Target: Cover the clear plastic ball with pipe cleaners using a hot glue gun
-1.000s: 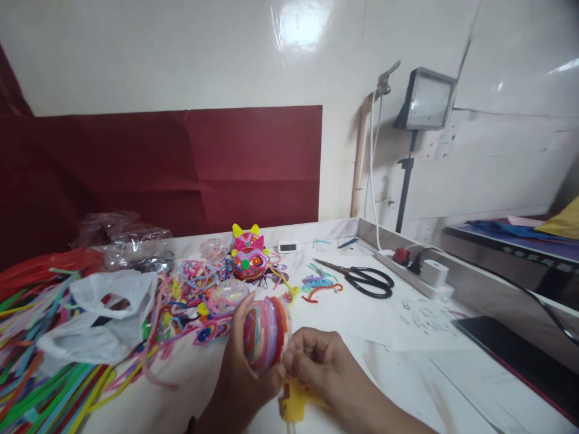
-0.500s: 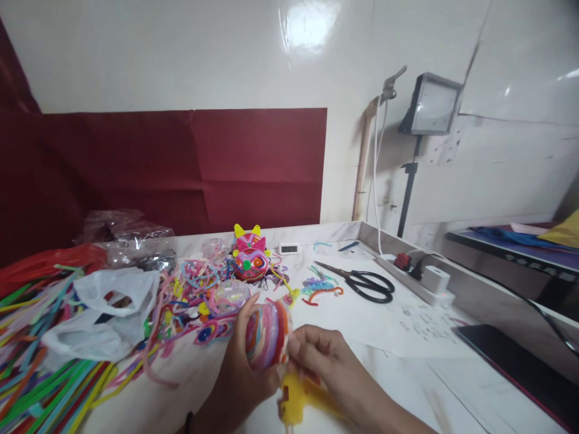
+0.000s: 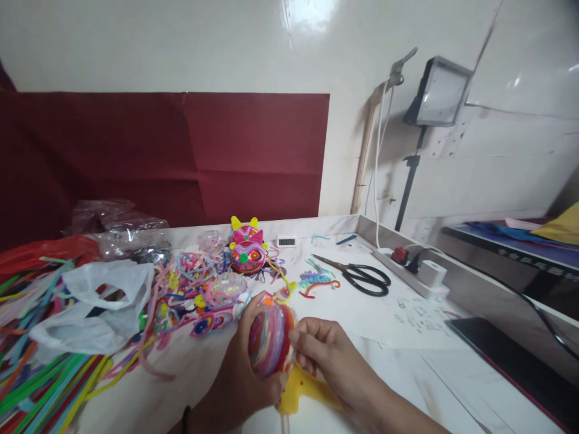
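Observation:
My left hand is wrapped round a ball covered in stripes of fuzzy pipe cleaner in pink, purple, orange, red and white. At the ball's right edge, the thumb and fingers of my right hand are pinched together against it; what lies between the fingertips is hidden. Just below both hands a yellow glue gun lies on the table, partly covered by my right hand. Beyond the ball stands a finished-looking animal head with yellow ears and a pink, patterned face.
Loose pipe cleaners and a white plastic bag fill the left side. Black-handled scissors lie right of a small blue curled piece. A white timer, a power strip and a black phone are further out.
The ball has turned a little in my left hand, showing more orange at its top and right edge. My right fingers stay at its edge. The whole view has shifted slightly.

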A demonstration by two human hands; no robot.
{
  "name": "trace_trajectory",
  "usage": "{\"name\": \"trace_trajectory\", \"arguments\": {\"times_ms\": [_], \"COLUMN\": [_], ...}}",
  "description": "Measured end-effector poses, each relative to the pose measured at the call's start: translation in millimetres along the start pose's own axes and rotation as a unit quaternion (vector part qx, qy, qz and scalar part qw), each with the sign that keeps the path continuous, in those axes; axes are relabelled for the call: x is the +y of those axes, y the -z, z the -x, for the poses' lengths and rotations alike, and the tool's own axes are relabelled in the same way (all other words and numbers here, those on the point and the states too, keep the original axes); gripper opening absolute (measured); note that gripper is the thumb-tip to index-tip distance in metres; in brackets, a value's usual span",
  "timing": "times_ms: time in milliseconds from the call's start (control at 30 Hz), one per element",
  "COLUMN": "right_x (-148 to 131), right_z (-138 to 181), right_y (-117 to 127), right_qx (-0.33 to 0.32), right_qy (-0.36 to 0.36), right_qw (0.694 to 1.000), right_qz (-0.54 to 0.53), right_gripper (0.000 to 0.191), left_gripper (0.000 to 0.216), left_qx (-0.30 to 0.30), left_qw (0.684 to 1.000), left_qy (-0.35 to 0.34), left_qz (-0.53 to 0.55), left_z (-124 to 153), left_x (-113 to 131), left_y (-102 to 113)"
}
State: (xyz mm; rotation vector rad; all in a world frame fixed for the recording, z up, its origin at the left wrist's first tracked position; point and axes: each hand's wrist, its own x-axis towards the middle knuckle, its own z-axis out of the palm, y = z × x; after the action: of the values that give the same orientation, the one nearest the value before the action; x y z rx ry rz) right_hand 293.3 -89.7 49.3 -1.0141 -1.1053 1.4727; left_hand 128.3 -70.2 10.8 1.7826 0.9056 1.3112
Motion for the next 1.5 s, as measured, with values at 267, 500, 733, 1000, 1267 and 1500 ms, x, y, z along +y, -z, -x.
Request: {"name": "trace_trajectory", "arguments": {"times_ms": [267,500,733,1000,1267,1500], "right_x": [4.1,2.9,2.8,3.4,-2.1,-28.0], "right_z": [-2.7,-1.5,-1.4,-2.9,-0.4,16.2], "right_y": [3.9,2.6,1.3,3.6,13.9,25.6], "right_qx": [-0.030,-0.050,-0.026,-0.041,0.068,-0.072], "right_qy": [-0.008,-0.016,-0.033,-0.012,0.187,0.175], "right_qw": [0.998,0.994,0.996,0.998,0.951,0.845], "right_qz": [-0.052,-0.096,-0.076,-0.036,0.237,0.501], "right_gripper": [0.050,0.047,0.048,0.053,0.032,0.008], "left_gripper": [0.096,0.099,0.101,0.114,0.099,0.081], "left_qx": [0.011,-0.030,-0.068,-0.098,-0.089,-0.051], "left_qw": [0.999,0.992,0.989,0.983,0.969,0.952], "left_qy": [0.044,0.096,0.096,0.103,0.140,0.194], "left_qz": [-0.002,0.076,0.093,0.114,0.181,0.231], "left_z": [0.6,-1.1,-3.2,-10.0,-18.4,-16.9], "left_x": [-5.3,-6.2,-7.8,-13.3,-11.9,4.6], "left_y": [2.9,12.0,11.1,19.7,23.5,25.2]}}
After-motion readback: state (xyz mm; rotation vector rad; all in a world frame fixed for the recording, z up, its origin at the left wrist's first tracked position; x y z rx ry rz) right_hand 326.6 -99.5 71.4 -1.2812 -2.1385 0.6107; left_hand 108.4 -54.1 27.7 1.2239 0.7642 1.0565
